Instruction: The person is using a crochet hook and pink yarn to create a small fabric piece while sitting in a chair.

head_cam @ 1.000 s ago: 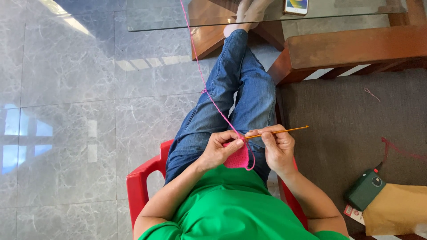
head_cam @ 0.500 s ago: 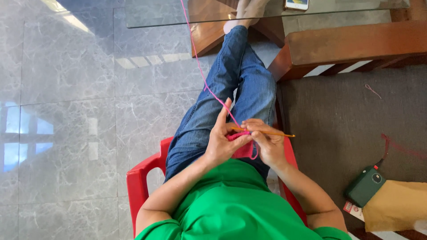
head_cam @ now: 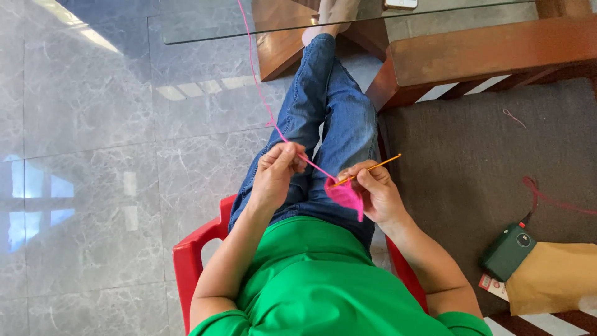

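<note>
My left hand point(head_cam: 277, 174) is pinched shut on a pink yarn strand point(head_cam: 255, 74) that runs taut up and away toward the glass tabletop. My right hand point(head_cam: 377, 198) grips a thin orange crochet hook point(head_cam: 380, 165), whose shaft points up and to the right. A small pink crocheted piece point(head_cam: 346, 194) hangs from the hook's tip, against that hand's fingers. The two hands are a short way apart above my lap in blue jeans point(head_cam: 329, 112). I sit on a red plastic chair point(head_cam: 194, 255) and wear a green shirt.
A glass tabletop point(head_cam: 205, 25) on a wooden base stands ahead of my feet. To my right is a wooden seat frame point(head_cam: 491, 46) with a dark cushion point(head_cam: 497, 162), holding a green case point(head_cam: 509, 252), a brown paper bag point(head_cam: 553, 277) and loose red yarn. The floor is grey marble tile.
My hands were joined at the pink piece half a second ago. The left hand has since drawn away to the left, pulling the yarn strand taut, and the hook has tilted upward.
</note>
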